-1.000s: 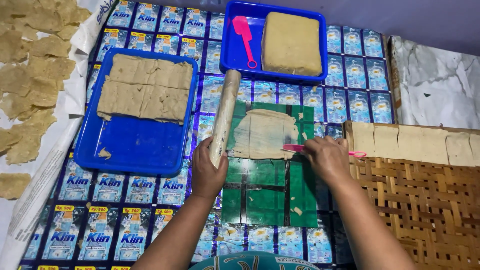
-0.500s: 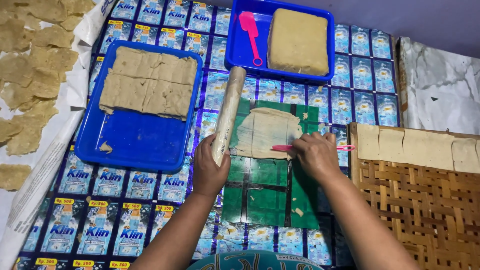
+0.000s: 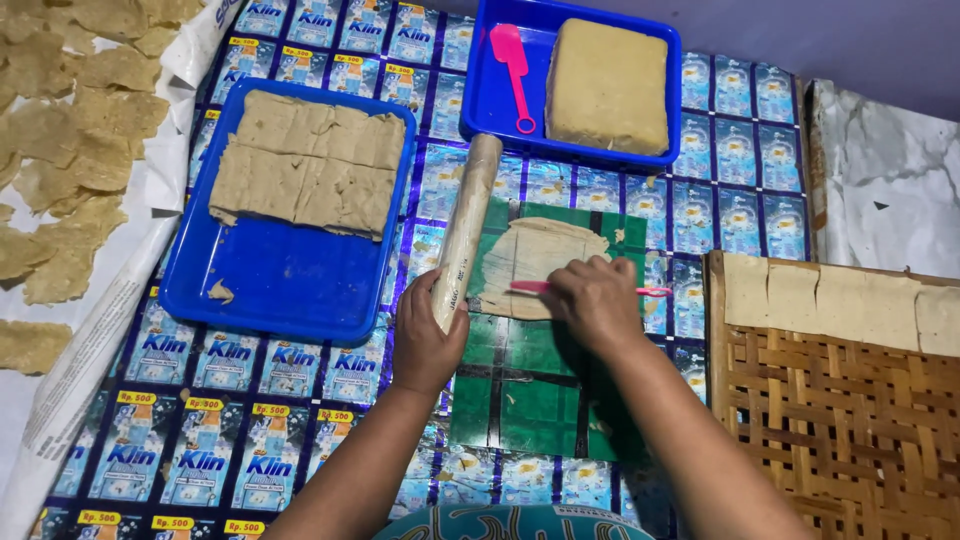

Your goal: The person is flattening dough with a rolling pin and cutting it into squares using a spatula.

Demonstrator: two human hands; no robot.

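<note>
Left hand (image 3: 428,335), centre frame, wrapped around the near end of a rolling pin (image 3: 464,228); pin slanting up toward the upper tray (image 3: 480,95). Right hand (image 3: 598,302) closed on a pink knife (image 3: 585,289), covering its middle, only the ends showing. Beneath it, a thin dough sheet (image 3: 535,262) on a green mat (image 3: 530,395), lower edge hidden by the hand. Left of centre, a blue tray (image 3: 290,290) half filled with cut dough. Upper centre, a dough block (image 3: 607,87) and pink spatula (image 3: 513,58). Woven rack (image 3: 830,420) cut off at right.

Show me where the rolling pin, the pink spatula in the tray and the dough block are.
rolling pin (image 3: 466,225), head view, middle of its shaft.
pink spatula (image 3: 511,55), head view, its blade.
dough block (image 3: 608,85), head view, top face.
</note>
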